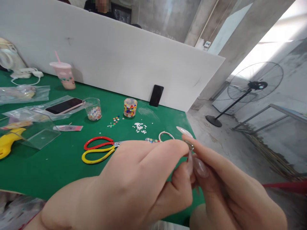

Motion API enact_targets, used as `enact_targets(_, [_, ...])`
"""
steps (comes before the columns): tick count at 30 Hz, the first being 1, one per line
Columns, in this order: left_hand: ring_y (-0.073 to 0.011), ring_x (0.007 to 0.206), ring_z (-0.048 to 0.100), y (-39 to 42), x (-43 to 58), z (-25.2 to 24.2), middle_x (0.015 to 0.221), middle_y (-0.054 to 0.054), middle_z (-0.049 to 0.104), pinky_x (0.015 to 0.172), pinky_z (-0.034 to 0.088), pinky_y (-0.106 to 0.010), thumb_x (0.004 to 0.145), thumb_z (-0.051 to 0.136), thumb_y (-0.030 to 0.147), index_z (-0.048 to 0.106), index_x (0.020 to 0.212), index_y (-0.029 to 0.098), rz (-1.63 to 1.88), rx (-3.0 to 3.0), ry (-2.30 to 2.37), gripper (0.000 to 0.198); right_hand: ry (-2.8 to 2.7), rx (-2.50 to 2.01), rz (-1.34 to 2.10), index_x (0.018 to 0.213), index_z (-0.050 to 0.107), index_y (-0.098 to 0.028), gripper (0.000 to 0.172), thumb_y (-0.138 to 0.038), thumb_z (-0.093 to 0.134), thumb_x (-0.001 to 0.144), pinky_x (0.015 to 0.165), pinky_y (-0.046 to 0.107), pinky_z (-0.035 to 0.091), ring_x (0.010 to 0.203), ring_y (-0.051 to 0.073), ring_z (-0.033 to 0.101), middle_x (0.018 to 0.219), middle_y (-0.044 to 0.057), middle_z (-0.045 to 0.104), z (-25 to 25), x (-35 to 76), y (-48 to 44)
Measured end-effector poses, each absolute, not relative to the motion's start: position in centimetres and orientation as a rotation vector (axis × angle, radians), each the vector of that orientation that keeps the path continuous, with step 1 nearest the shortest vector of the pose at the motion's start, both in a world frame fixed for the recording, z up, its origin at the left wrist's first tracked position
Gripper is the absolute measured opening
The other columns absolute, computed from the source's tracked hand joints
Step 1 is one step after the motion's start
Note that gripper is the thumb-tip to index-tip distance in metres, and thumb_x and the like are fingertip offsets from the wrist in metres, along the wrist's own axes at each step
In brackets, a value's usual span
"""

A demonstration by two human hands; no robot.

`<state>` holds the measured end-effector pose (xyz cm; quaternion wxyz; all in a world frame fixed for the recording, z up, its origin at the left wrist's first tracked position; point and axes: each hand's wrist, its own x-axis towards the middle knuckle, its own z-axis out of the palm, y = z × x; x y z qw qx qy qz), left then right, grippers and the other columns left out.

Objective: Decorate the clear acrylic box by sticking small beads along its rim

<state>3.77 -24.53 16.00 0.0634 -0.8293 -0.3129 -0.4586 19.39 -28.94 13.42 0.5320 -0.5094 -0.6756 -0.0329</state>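
My left hand (pixel 144 174) and my right hand (pixel 227 182) meet close to the camera, fingers closed and fingertips together. Pinched between them is a small shiny metal piece (pixel 190 145), mostly covered by the fingers, so its kind is unclear. Scissors (pixel 99 150) with one red and one yellow handle lie left of my hands, their blades hidden behind my left hand. Just beyond the fingers are a white ring (pixel 166 133) and a strip of small coloured pieces (pixel 151 140).
White bits (pixel 139 127) lie scattered on the green table (pixel 64 172). Behind them stand a mosaic-covered cup (pixel 130 108), a clear cup of pieces (pixel 94 110) and a black phone (pixel 156 95). Further left are a pink tumbler (pixel 64 75), another phone (pixel 64 106) and a clear box (pixel 45 131).
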Motion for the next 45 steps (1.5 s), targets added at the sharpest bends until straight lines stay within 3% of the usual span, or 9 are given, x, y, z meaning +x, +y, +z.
enact_targets(7, [-0.0060,0.041,0.041,-23.9,4.0,15.9,0.048,0.007,0.050,0.038,0.031,-0.022,0.083,0.044,0.009,0.053,0.055,0.019,-1.321,-2.556,-0.850,0.031,-1.681,-1.147,0.062,0.129,0.067,-0.038,0.045,-0.016,0.061,0.090,0.046,0.018,0.057,0.050,0.011,0.067,0.092,-0.005,0.082,14.0,20.2,-28.4])
enact_targets(12, [-0.0068,0.037,0.039,-23.8,4.3,16.0,0.047,0.009,0.047,0.037,0.032,-0.026,0.082,0.047,0.008,0.050,0.054,0.021,-1.309,-2.503,-0.775,0.031,-1.668,-1.113,0.131,0.124,0.070,-0.036,0.045,-0.009,0.060,0.089,0.039,0.012,0.052,0.043,0.008,0.063,0.073,-0.008,0.078,14.3,19.9,-28.2])
enact_targets(22, [-0.0088,0.035,0.036,-24.1,4.3,15.8,0.044,0.008,0.042,0.036,0.031,-0.028,0.082,0.044,0.008,0.050,0.052,0.022,-1.294,-2.508,-0.893,0.033,-1.739,-1.104,0.059,0.124,0.069,-0.032,0.049,-0.003,0.058,0.086,0.046,0.014,0.057,0.049,0.009,0.067,0.077,-0.006,0.079,14.2,19.9,-27.8])
enact_targets(28, [-0.0104,0.035,0.041,-23.7,4.6,15.6,0.044,0.007,0.048,0.036,0.031,-0.031,0.082,0.044,0.009,0.051,0.055,0.023,-1.285,-2.509,-0.956,0.031,-1.749,-1.112,0.031,0.124,0.069,-0.030,0.047,-0.005,0.058,0.086,0.048,0.017,0.058,0.053,0.011,0.069,0.080,-0.005,0.079,14.0,19.8,-27.8])
enact_targets(37, [-0.0104,0.031,0.040,-23.8,4.6,15.7,0.042,0.008,0.046,0.034,0.032,-0.031,0.082,0.044,0.013,0.053,0.058,0.024,-1.307,-2.500,-1.020,0.027,-1.757,-1.129,-0.074,0.127,0.067,-0.032,0.049,-0.006,0.058,0.086,0.047,0.023,0.058,0.042,0.013,0.060,0.076,-0.004,0.078,13.9,19.7,-27.6])
enact_targets(45, [-0.0080,0.030,0.042,-23.6,4.5,15.4,0.042,0.008,0.047,0.032,0.030,-0.025,0.079,0.044,0.009,0.062,0.068,0.019,-1.344,-2.577,-1.050,0.023,-1.750,-1.166,-0.175,0.139,0.059,-0.031,0.060,-0.001,0.053,0.087,0.058,0.022,0.059,0.059,0.013,0.070,0.083,-0.002,0.077,13.2,19.2,-27.8])
